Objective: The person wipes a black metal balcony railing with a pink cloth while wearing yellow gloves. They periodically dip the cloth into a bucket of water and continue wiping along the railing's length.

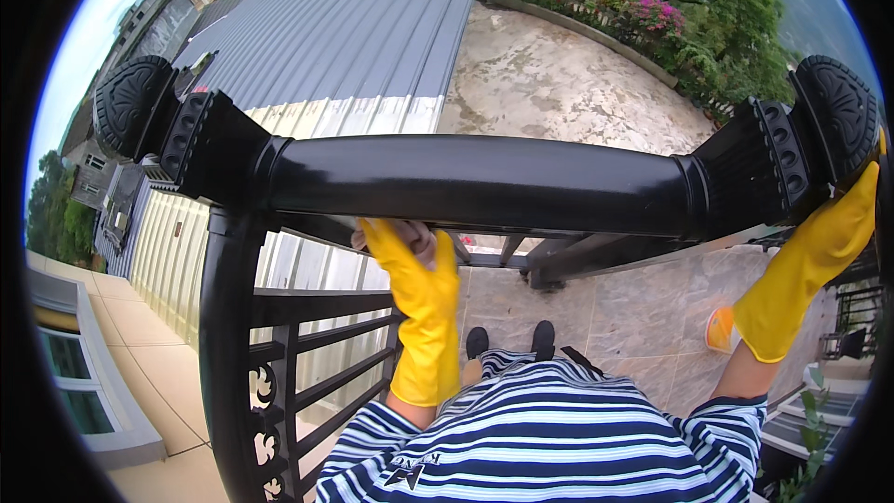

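A black metal railing with a thick, glossy top rail point(482, 178) crosses in front of me between two posts. Ornate carved finials cap the left post point(136, 108) and the right post point(838, 115). My left hand point(422, 307), in a yellow rubber glove, presses a crumpled pinkish-brown cloth point(417, 239) against the lower side of the rail, left of its middle. The rail hides part of the cloth. My right hand point(814, 258), gloved the same way, reaches up beside the right finial. Its fingers lie along the finial's outer side, partly lost at the dark picture rim.
Left of me, railing bars point(335, 356) run back with scrollwork. An orange-and-white bucket point(719, 330) stands on the tiled floor point(628, 314) at right. Beyond the railing lie a corrugated metal roof point(349, 28) and a lower concrete yard point(545, 77). A leafy plant point(814, 433) is at lower right.
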Demonstrator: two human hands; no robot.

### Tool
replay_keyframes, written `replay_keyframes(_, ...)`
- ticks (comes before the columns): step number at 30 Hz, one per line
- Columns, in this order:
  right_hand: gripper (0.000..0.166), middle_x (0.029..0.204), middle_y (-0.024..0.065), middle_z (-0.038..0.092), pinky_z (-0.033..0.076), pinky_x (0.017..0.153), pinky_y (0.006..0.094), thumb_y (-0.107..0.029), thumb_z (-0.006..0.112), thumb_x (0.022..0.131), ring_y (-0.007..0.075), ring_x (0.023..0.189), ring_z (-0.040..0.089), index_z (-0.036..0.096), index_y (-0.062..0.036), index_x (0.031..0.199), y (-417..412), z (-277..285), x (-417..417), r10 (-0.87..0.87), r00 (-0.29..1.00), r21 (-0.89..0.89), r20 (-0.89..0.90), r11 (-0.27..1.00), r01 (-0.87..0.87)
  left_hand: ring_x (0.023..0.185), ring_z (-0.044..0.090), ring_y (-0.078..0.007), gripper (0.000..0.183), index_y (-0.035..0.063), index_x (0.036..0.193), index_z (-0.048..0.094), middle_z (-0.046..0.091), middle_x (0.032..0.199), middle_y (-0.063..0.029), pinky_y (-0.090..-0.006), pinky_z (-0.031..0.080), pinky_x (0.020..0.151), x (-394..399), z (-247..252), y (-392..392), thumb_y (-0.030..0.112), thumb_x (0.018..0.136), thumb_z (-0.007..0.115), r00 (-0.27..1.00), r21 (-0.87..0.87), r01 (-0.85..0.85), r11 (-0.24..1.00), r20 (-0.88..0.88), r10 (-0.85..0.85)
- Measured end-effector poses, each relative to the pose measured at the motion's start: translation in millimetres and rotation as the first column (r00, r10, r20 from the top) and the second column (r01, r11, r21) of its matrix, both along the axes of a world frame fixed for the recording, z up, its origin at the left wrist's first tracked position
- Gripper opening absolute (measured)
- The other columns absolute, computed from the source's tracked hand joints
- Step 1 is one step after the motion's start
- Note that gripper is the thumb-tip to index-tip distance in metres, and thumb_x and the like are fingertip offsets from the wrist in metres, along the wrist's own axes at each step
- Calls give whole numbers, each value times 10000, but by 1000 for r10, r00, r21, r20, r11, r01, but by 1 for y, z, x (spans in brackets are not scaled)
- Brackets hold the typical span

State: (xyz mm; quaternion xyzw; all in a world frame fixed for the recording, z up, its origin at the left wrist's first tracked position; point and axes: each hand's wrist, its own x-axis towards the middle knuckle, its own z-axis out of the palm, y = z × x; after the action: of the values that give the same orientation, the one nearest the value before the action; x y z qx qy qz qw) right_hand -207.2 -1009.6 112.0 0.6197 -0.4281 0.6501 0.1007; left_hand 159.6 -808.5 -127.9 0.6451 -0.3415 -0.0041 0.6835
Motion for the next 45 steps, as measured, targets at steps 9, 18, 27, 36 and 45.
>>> replay_keyframes(9, 374, 1276, 173, 622, 447, 995, 347, -245, 458, 1056, 272, 1104, 616, 588, 8, 1299, -2, -1, -11, -284, 908, -284, -309, 938, 197, 887, 639, -233, 421, 119, 1278, 568, 659, 1078, -80, -336, 505, 688, 76, -87, 16, 280, 899, 651, 989, 407, 139, 903, -5, -151)
replay_keyframes(18, 385, 1277, 173, 621, 419, 1027, 349, -250, 456, 1055, 272, 1159, 587, 592, 19, 1295, 14, 14, 35, 12, 996, -192, -84, 981, -28, 672, 676, -194, 274, 33, 1114, 514, 622, 812, -77, -301, 542, 596, 59, 14, -9, 28, 861, 620, 810, 382, 333, 862, -583, -55)
replay_keyframes(27, 363, 1334, 137, 608, 362, 1083, 324, -221, 482, 1045, 244, 1237, 554, 583, -10, 1323, 6, 12, 35, 79, 995, -166, -57, 982, -87, 874, 657, -302, 252, 92, 1119, 637, 667, 926, -115, -392, 523, 740, 47, 36, 4, 184, 895, 569, 959, 861, -102, 498, 219, -182)
replay_keyframes(36, 371, 1334, 141, 612, 375, 1070, 331, -238, 478, 1046, 259, 1228, 562, 586, -18, 1324, 8, 18, 37, 83, 996, -165, -43, 982, -89, 968, 641, -147, 468, -26, 1163, 645, 695, 1045, -68, -292, 511, 870, 41, -113, 114, 180, 786, 830, 923, 227, -62, 972, -356, 142)
replay_keyframes(45, 408, 1277, 187, 630, 451, 990, 338, -307, 509, 1035, 286, 1137, 612, 619, 14, 1262, -26, -8, -35, -213, 965, -190, -153, 965, 183, 981, 518, -115, 432, 81, 1325, 442, 473, 1158, -27, -262, 469, 813, 65, -63, 22, 72, 925, 603, 989, -422, -51, 905, -147, -13)
